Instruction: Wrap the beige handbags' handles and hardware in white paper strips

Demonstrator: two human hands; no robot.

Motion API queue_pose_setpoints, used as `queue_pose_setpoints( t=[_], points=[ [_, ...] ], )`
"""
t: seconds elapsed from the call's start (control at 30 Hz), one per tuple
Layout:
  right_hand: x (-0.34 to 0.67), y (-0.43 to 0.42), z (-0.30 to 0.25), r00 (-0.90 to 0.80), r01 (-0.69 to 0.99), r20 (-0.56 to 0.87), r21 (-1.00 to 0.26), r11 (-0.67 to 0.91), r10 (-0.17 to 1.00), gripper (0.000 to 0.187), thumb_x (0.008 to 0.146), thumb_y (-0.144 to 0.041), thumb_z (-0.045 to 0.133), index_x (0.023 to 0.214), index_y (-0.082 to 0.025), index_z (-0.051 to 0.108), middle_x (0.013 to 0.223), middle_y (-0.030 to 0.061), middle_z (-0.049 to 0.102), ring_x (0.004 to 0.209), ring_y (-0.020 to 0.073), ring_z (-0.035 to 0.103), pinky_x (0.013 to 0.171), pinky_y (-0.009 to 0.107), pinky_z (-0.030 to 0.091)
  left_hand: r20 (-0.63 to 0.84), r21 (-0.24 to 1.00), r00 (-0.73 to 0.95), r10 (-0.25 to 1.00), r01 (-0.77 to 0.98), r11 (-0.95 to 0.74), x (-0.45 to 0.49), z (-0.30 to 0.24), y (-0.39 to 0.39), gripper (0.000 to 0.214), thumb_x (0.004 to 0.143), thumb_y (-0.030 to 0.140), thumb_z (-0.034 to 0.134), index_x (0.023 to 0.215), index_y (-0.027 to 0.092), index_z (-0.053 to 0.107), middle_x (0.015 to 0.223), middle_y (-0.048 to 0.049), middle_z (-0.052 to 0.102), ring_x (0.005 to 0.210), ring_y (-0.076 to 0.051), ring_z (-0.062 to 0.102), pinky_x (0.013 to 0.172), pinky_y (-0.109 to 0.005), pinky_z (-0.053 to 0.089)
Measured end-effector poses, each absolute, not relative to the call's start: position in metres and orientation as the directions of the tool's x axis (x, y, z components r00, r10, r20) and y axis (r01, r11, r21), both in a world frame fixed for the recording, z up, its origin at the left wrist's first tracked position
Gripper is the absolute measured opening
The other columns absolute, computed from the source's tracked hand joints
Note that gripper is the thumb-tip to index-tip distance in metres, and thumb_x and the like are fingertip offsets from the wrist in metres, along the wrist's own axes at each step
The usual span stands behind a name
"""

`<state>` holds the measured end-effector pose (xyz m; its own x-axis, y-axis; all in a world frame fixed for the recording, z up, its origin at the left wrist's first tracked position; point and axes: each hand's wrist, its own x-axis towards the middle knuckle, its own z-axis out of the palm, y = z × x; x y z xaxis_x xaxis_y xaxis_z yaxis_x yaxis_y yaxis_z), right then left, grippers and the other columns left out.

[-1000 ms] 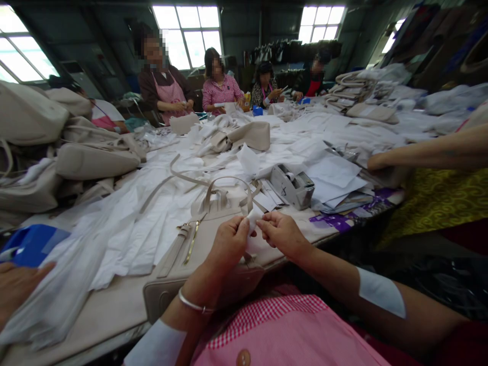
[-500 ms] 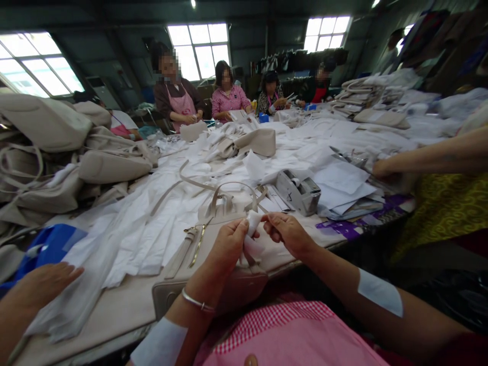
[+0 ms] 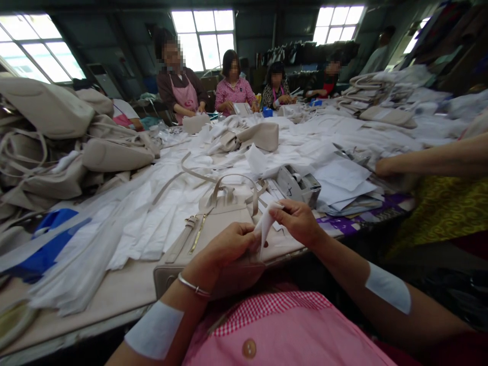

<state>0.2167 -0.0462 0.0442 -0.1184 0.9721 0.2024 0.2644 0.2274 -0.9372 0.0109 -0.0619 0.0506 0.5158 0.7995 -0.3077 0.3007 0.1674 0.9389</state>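
Observation:
Both my hands are over the near edge of the table, in front of a beige leather-look bag (image 3: 219,229) with a top handle and a gold zip. Between them is a small piece of thin white paper (image 3: 267,223), folded over on itself. My left hand (image 3: 231,244) pinches its lower left part, close above the bag's right side. My right hand (image 3: 295,218) grips its upper end between thumb and fingers. Part of the bag is hidden behind my left hand and forearm. A white patch (image 3: 155,329) is stuck on my left forearm, another (image 3: 389,287) on my right.
A metal tape dispenser (image 3: 310,190) stands beyond my right hand, beside stacked white sheets (image 3: 341,178). White paper strips (image 3: 141,234) cover the left side, near a blue object (image 3: 49,249). Beige bags (image 3: 46,109) are heaped left. A co-worker's arm (image 3: 430,157) reaches in from the right.
The white paper has gone from bunched to more spread out, as my right hand moved up and slightly right. A co-worker's hand at the left has left the view.

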Motion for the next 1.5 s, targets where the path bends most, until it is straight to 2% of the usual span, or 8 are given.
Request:
queue_pose_setpoints(
  t=[0.17,0.33,0.53,0.77,0.93,1.13,1.4,1.5],
  points=[
    [0.217,-0.046,0.035,-0.111,0.138,0.151,-0.976,0.166,0.982,0.034,0.08,-0.046,0.066,0.066,-0.016,0.058,0.056,-0.004,0.045,0.052,0.0089,0.037,0.047,0.024,0.027,-0.378,0.907,0.464,0.801,0.36,0.219,0.014,0.046,-0.058,0.029,0.074,0.037,0.064,0.081,0.011,0.075,0.062,-0.0003,0.061,0.052,-0.01,0.044,0.053,-0.023,0.032],
    [0.221,-0.043,0.03,-0.159,0.02,0.167,-0.985,0.172,0.973,0.03,0.083,-0.042,0.067,0.07,-0.015,0.059,0.055,-0.0051,0.043,0.051,0.0079,0.034,0.046,0.024,0.023,-0.307,0.952,0.54,0.784,0.18,0.249,0.007,0.055,-0.058,0.048,0.085,0.055,0.053,0.091,0.012,0.073,0.078,-0.0054,0.068,0.064,-0.013,0.052,0.063,-0.025,0.039],
    [0.219,-0.043,0.022,-0.16,0.01,0.196,-0.98,0.2,0.967,0.028,0.085,-0.039,0.066,0.071,-0.015,0.059,0.055,-0.0051,0.044,0.05,0.0074,0.036,0.046,0.024,0.024,-0.376,0.905,0.542,0.752,0.389,0.172,0.006,0.057,-0.059,0.048,0.086,0.053,0.05,0.084,0.012,0.074,0.073,-0.0034,0.066,0.058,-0.012,0.045,0.059,-0.024,0.035],
    [0.22,-0.041,0.016,-0.132,-0.008,0.14,-0.99,0.14,0.981,0.032,0.084,-0.042,0.068,0.069,-0.015,0.059,0.054,-0.0046,0.046,0.049,0.0071,0.037,0.046,0.024,0.025,-0.301,0.851,0.482,0.823,0.525,0.004,0.011,0.048,-0.058,0.034,0.083,0.043,0.052,0.067,0.015,0.062,0.057,0.003,0.05,0.052,-0.011,0.04,0.05,-0.024,0.029],
    [0.22,-0.046,0.004,-0.331,-0.152,-0.005,-0.987,-0.059,0.943,0.036,0.072,-0.048,0.076,0.082,-0.015,0.064,0.057,-0.004,0.051,0.05,0.0078,0.04,0.048,0.024,0.029,-0.281,0.831,0.452,0.847,0.555,-0.021,0.013,0.051,-0.06,0.031,0.084,0.039,0.049,0.072,0.015,0.064,0.061,0.0019,0.054,0.054,-0.012,0.044,0.051,-0.025,0.031],
    [0.193,-0.058,-0.003,-0.204,-0.044,-0.156,-0.985,-0.168,0.966,0.038,0.059,-0.046,0.083,0.066,-0.013,0.064,0.055,-0.0038,0.05,0.052,0.0086,0.04,0.051,0.025,0.032,-0.222,0.857,0.453,0.863,0.512,-0.049,0.018,0.045,-0.062,0.033,0.084,0.035,0.048,0.077,0.013,0.071,0.065,-0.0022,0.061,0.057,-0.013,0.048,0.052,-0.024,0.033],
    [0.187,-0.055,-0.001,-0.089,0.05,-0.12,-0.992,-0.116,0.989,0.033,0.062,-0.042,0.079,0.06,-0.014,0.061,0.054,-0.0039,0.049,0.054,0.0098,0.042,0.053,0.026,0.035,-0.267,0.942,0.535,0.802,0.321,0.099,0.006,0.052,-0.063,0.03,0.078,0.03,0.052,0.09,0.011,0.072,0.077,-0.0045,0.067,0.063,-0.014,0.052,0.059,-0.025,0.039],
    [0.185,-0.056,-0.001,-0.112,0.028,-0.108,-0.994,-0.105,0.988,0.033,0.062,-0.042,0.079,0.059,-0.014,0.059,0.054,-0.0044,0.048,0.053,0.0089,0.041,0.052,0.025,0.035,-0.273,0.934,0.528,0.804,0.346,0.089,0.002,0.052,-0.063,0.037,0.082,0.04,0.05,0.083,0.011,0.072,0.076,-0.0056,0.068,0.065,-0.015,0.054,0.06,-0.026,0.04]
  ],
)
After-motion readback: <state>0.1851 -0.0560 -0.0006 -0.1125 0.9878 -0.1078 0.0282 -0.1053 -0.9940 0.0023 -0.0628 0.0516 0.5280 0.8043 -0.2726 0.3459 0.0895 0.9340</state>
